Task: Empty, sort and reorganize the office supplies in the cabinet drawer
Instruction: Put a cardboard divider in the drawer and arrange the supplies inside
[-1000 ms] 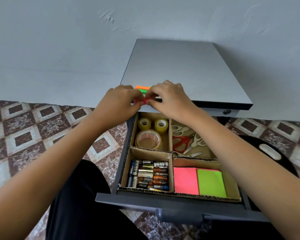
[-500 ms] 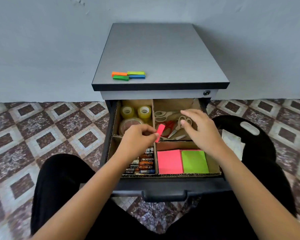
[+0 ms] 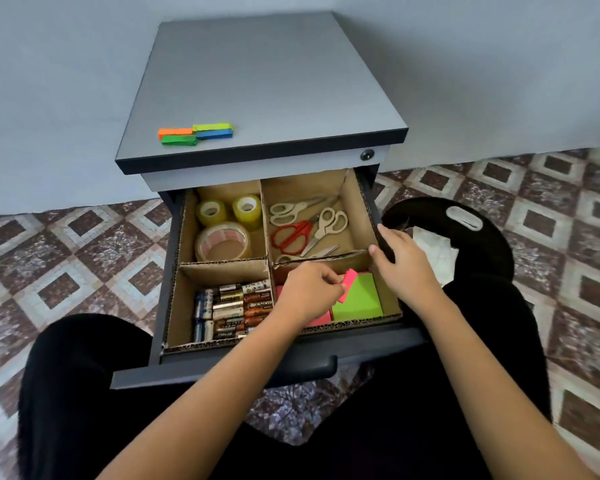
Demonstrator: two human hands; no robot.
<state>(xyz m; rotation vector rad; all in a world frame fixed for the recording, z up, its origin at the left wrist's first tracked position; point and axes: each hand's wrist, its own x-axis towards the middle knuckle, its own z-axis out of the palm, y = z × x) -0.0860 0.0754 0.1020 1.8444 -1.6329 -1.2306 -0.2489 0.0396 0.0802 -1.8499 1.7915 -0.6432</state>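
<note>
The grey cabinet's open drawer [image 3: 222, 368] holds a cardboard divider with four compartments. My left hand [image 3: 309, 292] pinches a small pink strip of sticky flags [image 3: 347, 284] over the front right compartment, above the pink sticky pad [image 3: 321, 320] and the green sticky pad [image 3: 359, 299]. My right hand [image 3: 400, 261] grips the right wall of the cardboard divider beside that compartment. Tape rolls [image 3: 222, 242] lie back left, scissors [image 3: 305, 226] back right, batteries [image 3: 232, 310] front left. Several coloured flag strips [image 3: 195, 133] lie on the cabinet top [image 3: 267, 81].
A black bag [image 3: 465, 237] with white paper showing lies on the patterned tile floor to the right of the drawer. My black-trousered legs flank the drawer front. A plain grey wall stands behind the cabinet.
Both hands came down from the cabinet top. My left hand carried the pink strip to the front right compartment; my right hand moved from the scissors area to the divider's right wall.
</note>
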